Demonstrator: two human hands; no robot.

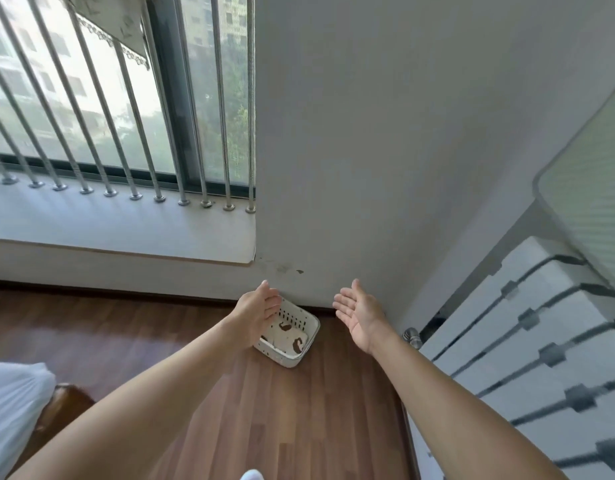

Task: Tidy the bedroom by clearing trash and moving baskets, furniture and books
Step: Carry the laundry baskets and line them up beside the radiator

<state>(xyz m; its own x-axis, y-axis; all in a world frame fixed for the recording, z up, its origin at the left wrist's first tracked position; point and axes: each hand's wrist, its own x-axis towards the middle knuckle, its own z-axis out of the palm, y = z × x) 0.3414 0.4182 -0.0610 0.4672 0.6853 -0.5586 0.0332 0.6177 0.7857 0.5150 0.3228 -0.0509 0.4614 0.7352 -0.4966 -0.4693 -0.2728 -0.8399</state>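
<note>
A small white plastic basket point(308, 344) with slotted walls sits on the wooden floor against the base of the grey wall, holding white cloth with brown patches. My left hand point(257, 311) hovers above the basket's left side, fingers straight, palm turned inward, and hides part of the rim. My right hand point(359, 315) is held to the right of the basket, palm up and fingers spread, holding nothing. Both arms reach forward from the bottom of the view.
A white drawer unit point(527, 341) with dark handles stands close on the right. A barred window point(119, 98) with a wide sill point(126, 230) fills the upper left. White bedding point(12, 403) and a dark wooden piece lie at lower left.
</note>
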